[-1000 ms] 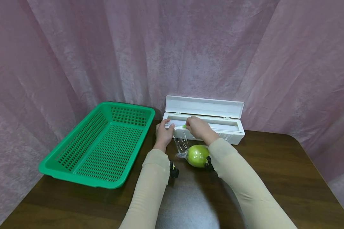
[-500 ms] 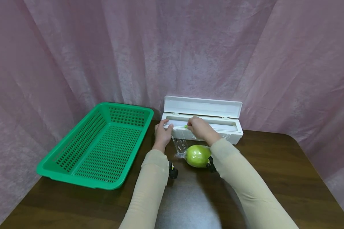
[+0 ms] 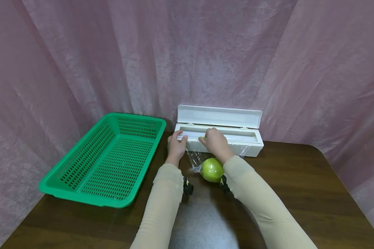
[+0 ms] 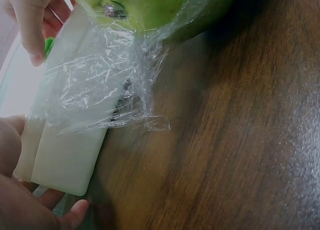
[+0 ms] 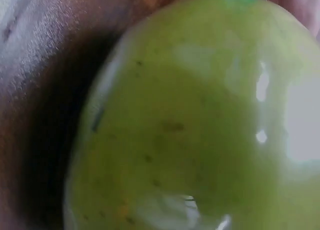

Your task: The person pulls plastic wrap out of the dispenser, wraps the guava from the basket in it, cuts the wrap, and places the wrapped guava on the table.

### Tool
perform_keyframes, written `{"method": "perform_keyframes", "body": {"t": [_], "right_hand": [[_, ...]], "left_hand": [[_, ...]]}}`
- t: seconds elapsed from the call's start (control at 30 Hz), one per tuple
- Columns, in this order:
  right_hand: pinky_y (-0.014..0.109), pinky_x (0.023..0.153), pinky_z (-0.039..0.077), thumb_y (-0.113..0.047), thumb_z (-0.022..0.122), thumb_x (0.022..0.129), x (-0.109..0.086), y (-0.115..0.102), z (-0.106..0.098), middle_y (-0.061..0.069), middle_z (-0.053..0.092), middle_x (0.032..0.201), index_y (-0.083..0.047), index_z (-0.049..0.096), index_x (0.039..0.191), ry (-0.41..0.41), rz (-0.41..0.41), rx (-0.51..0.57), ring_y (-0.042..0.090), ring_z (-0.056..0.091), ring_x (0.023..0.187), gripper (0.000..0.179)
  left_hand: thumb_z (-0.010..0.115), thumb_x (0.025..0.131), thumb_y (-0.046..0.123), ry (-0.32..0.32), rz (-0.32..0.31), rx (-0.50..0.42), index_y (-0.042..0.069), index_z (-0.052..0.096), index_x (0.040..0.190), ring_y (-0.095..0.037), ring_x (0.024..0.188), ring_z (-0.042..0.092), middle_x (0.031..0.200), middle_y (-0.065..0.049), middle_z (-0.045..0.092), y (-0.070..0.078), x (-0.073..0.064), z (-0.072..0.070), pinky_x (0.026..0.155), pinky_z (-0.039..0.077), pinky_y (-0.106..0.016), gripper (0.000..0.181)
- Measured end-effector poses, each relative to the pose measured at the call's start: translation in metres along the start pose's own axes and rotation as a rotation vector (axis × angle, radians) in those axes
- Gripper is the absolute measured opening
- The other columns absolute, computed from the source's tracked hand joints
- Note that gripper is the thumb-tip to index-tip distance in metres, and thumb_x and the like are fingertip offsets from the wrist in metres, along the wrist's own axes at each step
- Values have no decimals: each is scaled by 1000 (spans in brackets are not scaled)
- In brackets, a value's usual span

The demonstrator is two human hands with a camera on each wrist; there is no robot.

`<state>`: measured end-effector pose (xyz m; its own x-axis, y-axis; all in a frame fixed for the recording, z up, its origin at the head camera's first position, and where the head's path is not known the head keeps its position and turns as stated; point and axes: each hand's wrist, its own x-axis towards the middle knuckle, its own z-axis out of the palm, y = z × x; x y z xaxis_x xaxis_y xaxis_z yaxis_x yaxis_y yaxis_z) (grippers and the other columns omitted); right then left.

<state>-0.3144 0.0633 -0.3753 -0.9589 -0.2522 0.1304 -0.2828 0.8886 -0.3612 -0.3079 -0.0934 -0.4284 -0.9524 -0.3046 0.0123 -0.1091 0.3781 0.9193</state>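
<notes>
Two hands work at the white plastic cling-film dispenser box (image 3: 219,133): our left hand (image 3: 176,144) grips its left end, fingers curled round it. Our right hand (image 3: 216,141), pinching the small green slider, has moved leftward along the slot, so the cut seems nearly through. Thin clear film (image 4: 95,85) trails to the green apple (image 3: 211,169) on the tabletop, just in front.

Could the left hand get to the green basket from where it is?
Probably yes. The left hand holds the left end of the white wrap box, and the green basket sits right beside that end. Only bare table lies between them.
</notes>
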Motion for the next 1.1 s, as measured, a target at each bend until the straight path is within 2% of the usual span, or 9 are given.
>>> {"method": "perform_keyframes", "body": {"t": [0.17,0.33,0.43,0.67,1.1], "right_hand": [[34,60,51,-37,61,90,-2,0,4,9,63,86,-3,63,83,49,30,14,21,58,68,34],[38,66,54,-35,60,90,-3,2,10,12,67,97,-2,65,99,95,27,43,25,62,77,35],[38,70,54,-35,59,90,-5,4,15,12,67,101,-4,65,103,126,17,50,26,63,84,34],[36,66,53,-34,61,90,-7,7,22,9,66,93,-6,65,95,194,10,68,24,61,81,28],[36,64,53,-30,61,90,-9,7,23,10,65,90,-4,64,94,229,5,78,25,62,77,27]], "left_hand": [[54,95,33,-2,1,-6,20,50,132,-34,126,42,144,-15,34,1,-1,-1,105,36,-44,39],[53,96,33,-19,-9,-9,21,49,133,-33,122,45,145,-14,32,3,-2,-2,102,39,-44,40],[52,96,34,-27,-14,-12,21,49,134,-33,119,46,146,-13,31,3,-2,-2,101,40,-44,40],[53,96,34,-25,-13,-14,21,49,133,-33,122,45,146,-13,31,2,-1,-2,102,39,-44,40],[54,95,33,-39,-22,-26,21,49,133,-34,127,41,146,-15,30,1,1,-2,105,36,-44,40]]}}
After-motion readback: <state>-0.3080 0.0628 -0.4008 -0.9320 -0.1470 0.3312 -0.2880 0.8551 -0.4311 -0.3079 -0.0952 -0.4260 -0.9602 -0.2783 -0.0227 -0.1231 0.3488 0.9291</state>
